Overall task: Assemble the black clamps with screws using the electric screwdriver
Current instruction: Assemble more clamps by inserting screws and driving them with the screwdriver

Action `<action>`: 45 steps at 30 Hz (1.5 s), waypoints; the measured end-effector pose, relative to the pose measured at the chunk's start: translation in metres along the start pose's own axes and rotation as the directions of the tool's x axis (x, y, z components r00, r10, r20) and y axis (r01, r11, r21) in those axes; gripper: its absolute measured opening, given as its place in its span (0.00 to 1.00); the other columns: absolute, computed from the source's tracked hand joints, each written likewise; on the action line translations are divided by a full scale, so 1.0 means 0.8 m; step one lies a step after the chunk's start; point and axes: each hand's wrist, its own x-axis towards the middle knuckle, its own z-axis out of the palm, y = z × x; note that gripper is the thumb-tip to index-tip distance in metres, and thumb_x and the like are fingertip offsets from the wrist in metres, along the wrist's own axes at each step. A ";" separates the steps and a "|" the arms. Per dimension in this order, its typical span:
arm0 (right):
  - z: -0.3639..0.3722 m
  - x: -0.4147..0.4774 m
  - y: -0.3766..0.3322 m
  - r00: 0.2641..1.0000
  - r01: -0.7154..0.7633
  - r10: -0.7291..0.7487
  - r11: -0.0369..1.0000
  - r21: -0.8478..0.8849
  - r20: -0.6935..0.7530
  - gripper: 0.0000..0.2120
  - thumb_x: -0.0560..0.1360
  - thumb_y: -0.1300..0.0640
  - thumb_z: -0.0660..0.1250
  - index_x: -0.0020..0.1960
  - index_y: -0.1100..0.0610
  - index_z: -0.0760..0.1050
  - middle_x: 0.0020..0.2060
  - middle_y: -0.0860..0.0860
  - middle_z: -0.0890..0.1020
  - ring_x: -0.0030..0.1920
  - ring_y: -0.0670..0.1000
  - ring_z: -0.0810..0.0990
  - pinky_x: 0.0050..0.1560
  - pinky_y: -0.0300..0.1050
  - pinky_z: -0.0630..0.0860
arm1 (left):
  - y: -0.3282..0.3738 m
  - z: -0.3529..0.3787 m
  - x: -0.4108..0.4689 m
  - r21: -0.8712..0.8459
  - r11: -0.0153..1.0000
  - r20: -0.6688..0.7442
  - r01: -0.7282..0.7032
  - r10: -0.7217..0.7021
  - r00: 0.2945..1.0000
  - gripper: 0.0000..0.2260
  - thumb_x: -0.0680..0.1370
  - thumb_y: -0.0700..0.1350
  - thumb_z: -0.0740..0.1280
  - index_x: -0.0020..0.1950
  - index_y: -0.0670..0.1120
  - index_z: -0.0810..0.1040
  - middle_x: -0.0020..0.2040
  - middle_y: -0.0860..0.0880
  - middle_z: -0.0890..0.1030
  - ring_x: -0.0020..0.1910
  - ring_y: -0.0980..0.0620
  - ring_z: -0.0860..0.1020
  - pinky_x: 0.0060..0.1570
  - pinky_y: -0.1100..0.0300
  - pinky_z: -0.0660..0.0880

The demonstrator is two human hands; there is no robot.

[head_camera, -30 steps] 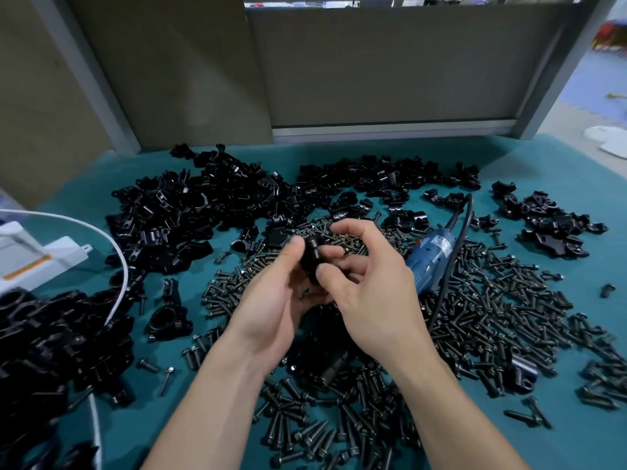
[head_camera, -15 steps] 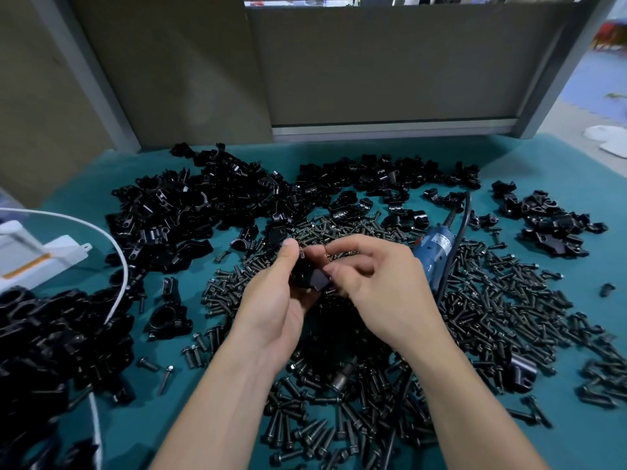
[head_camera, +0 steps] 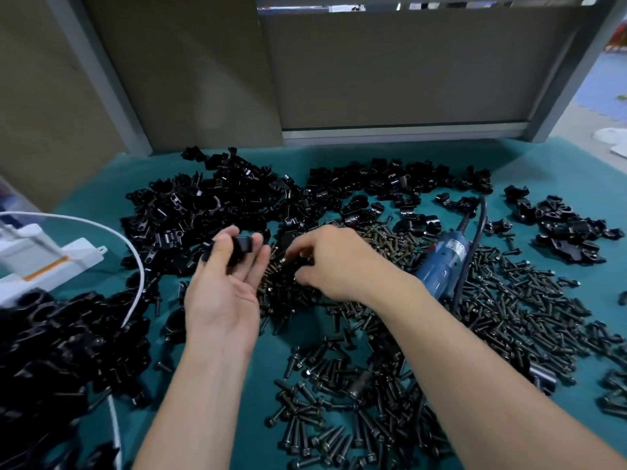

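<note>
My left hand [head_camera: 225, 290] is palm up and holds a black clamp [head_camera: 241, 246] between thumb and fingertips. My right hand [head_camera: 334, 262] is lowered, fingers curled down into the pile of dark screws [head_camera: 390, 351], pinching at a screw; the screw itself is barely visible. The blue electric screwdriver [head_camera: 444, 262] lies on the green mat just right of my right hand, its black cable running back. Loose black clamp parts [head_camera: 217, 205] are heaped behind both hands.
Another heap of black clamps [head_camera: 47, 351] fills the near left. A white cable [head_camera: 135, 276] and a white device [head_camera: 40, 262] sit at the left edge. A smaller clamp group [head_camera: 563, 228] lies far right. Grey panels stand behind the green mat [head_camera: 576, 171].
The hands have come apart. My left hand kept the clamp and moved left and back, palm up; my right hand let go of it and dropped to the screw pile.
</note>
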 end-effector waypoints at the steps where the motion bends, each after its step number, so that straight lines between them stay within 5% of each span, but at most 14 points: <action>1: 0.007 0.008 -0.006 0.999 0.039 -0.037 0.997 -0.064 0.023 0.18 0.77 0.56 0.73 0.65 0.44 0.81 0.59 0.48 0.84 0.54 0.51 0.81 0.54 0.40 0.76 | 0.000 -0.001 0.000 -0.018 1.000 -0.021 -0.006 0.006 1.000 0.07 0.85 0.42 0.65 0.54 0.42 0.81 0.47 0.43 0.86 0.46 0.50 0.87 0.48 0.57 0.84; 9: 0.043 0.036 0.002 0.991 0.075 -0.092 0.982 -0.171 -0.098 0.09 0.77 0.64 0.67 0.51 0.51 0.73 0.44 0.48 0.74 0.43 0.53 0.75 0.39 0.45 0.70 | -0.005 -0.003 0.001 0.012 1.000 -0.032 0.003 -0.003 0.999 0.06 0.84 0.41 0.66 0.49 0.42 0.80 0.47 0.44 0.82 0.40 0.51 0.86 0.47 0.57 0.84; 13: 0.022 0.026 0.011 0.955 -0.065 0.136 0.962 0.265 -0.262 0.07 0.79 0.57 0.70 0.45 0.47 0.76 0.38 0.44 0.81 0.36 0.44 0.79 0.32 0.38 0.70 | -0.015 -0.001 0.000 0.180 0.983 0.033 -0.029 0.024 0.999 0.07 0.84 0.39 0.66 0.47 0.42 0.82 0.41 0.48 0.85 0.40 0.51 0.86 0.44 0.57 0.84; 14: 0.016 0.019 0.014 0.939 -0.068 0.211 0.888 0.454 -0.272 0.07 0.80 0.57 0.69 0.45 0.47 0.76 0.39 0.46 0.83 0.35 0.45 0.80 0.34 0.38 0.72 | -0.018 0.000 -0.001 0.247 0.968 0.064 -0.051 0.036 0.997 0.09 0.83 0.38 0.66 0.45 0.43 0.83 0.39 0.49 0.85 0.40 0.51 0.85 0.44 0.57 0.84; 16: 0.003 -0.001 0.020 0.940 -0.018 0.293 0.561 0.827 -0.178 0.05 0.83 0.61 0.65 0.50 0.54 0.77 0.40 0.52 0.85 0.33 0.50 0.81 0.33 0.43 0.75 | -0.024 0.003 -0.003 0.376 0.921 0.133 -0.097 0.050 0.990 0.13 0.83 0.37 0.67 0.41 0.47 0.85 0.39 0.50 0.86 0.40 0.50 0.85 0.43 0.59 0.83; 18: -0.005 -0.024 0.026 0.963 -0.005 0.262 0.263 0.965 -0.067 0.07 0.85 0.63 0.59 0.56 0.61 0.77 0.39 0.58 0.84 0.31 0.51 0.79 0.29 0.42 0.74 | -0.030 0.004 -0.005 0.483 0.864 0.215 -0.144 0.043 0.976 0.15 0.82 0.36 0.68 0.39 0.50 0.87 0.40 0.49 0.85 0.40 0.50 0.84 0.44 0.60 0.82; 19: -0.008 -0.035 0.031 0.970 -0.021 0.241 0.224 0.974 -0.035 0.10 0.86 0.63 0.58 0.58 0.63 0.77 0.39 0.59 0.84 0.31 0.51 0.78 0.28 0.41 0.73 | -0.034 0.005 -0.007 0.529 0.832 0.256 -0.168 0.033 0.966 0.15 0.82 0.36 0.68 0.40 0.51 0.88 0.41 0.48 0.86 0.41 0.51 0.84 0.45 0.58 0.83; 24: -0.009 -0.066 0.042 0.983 -0.040 0.182 0.293 0.955 -0.015 0.16 0.87 0.61 0.57 0.55 0.62 0.84 0.33 0.55 0.82 0.29 0.48 0.74 0.26 0.38 0.67 | -0.040 0.007 -0.015 0.668 0.693 0.411 -0.272 -0.038 0.911 0.10 0.79 0.40 0.72 0.48 0.54 0.89 0.47 0.48 0.88 0.49 0.49 0.86 0.56 0.50 0.81; 29: -0.004 -0.065 0.045 0.956 0.015 0.245 0.505 0.863 -0.160 0.08 0.85 0.57 0.62 0.48 0.50 0.76 0.29 0.48 0.78 0.26 0.48 0.73 0.25 0.37 0.67 | -0.038 0.010 -0.024 0.607 0.783 0.407 -0.136 -0.159 0.900 0.10 0.70 0.41 0.70 0.47 0.49 0.90 0.42 0.46 0.87 0.39 0.49 0.85 0.42 0.55 0.83; 33: 0.006 -0.061 0.043 0.916 0.082 0.293 0.530 0.844 -0.273 0.11 0.83 0.59 0.67 0.42 0.53 0.78 0.27 0.51 0.79 0.26 0.51 0.77 0.25 0.40 0.71 | -0.041 0.012 -0.027 0.578 0.807 0.419 -0.122 -0.166 0.893 0.04 0.75 0.43 0.73 0.44 0.48 0.88 0.41 0.47 0.86 0.38 0.52 0.83 0.41 0.60 0.81; 37: 0.006 -0.063 0.046 0.921 0.136 0.258 0.492 0.860 -0.293 0.10 0.78 0.66 0.72 0.44 0.52 0.85 0.39 0.51 0.87 0.37 0.52 0.86 0.42 0.49 0.84 | -0.044 0.014 -0.024 0.585 0.801 0.386 -0.129 -0.136 0.912 0.06 0.74 0.50 0.72 0.43 0.50 0.87 0.43 0.47 0.85 0.40 0.54 0.82 0.43 0.60 0.81; 39: 0.007 -0.067 0.049 0.921 0.123 0.224 0.609 0.783 -0.319 0.14 0.74 0.66 0.75 0.50 0.48 0.86 0.45 0.47 0.88 0.43 0.49 0.87 0.50 0.50 0.85 | -0.044 0.014 -0.023 0.573 0.813 0.347 -0.106 -0.123 0.930 0.09 0.72 0.52 0.73 0.43 0.49 0.87 0.43 0.47 0.85 0.40 0.54 0.83 0.42 0.61 0.81; 42: 0.009 -0.072 0.045 0.911 0.122 0.117 0.839 0.530 -0.395 0.20 0.73 0.65 0.74 0.54 0.41 0.84 0.46 0.41 0.86 0.46 0.43 0.84 0.51 0.39 0.82 | -0.043 0.014 -0.023 0.564 0.821 0.338 -0.088 -0.133 0.932 0.07 0.72 0.52 0.73 0.41 0.51 0.87 0.41 0.50 0.84 0.37 0.55 0.81 0.40 0.61 0.80; 45: 0.011 -0.075 0.040 0.897 0.171 0.001 0.921 0.351 -0.442 0.19 0.73 0.64 0.73 0.55 0.42 0.85 0.50 0.36 0.84 0.53 0.35 0.79 0.54 0.24 0.71 | -0.041 0.012 -0.023 0.581 0.805 0.384 -0.121 -0.140 0.913 0.07 0.76 0.50 0.72 0.41 0.51 0.87 0.39 0.51 0.84 0.38 0.56 0.81 0.39 0.61 0.79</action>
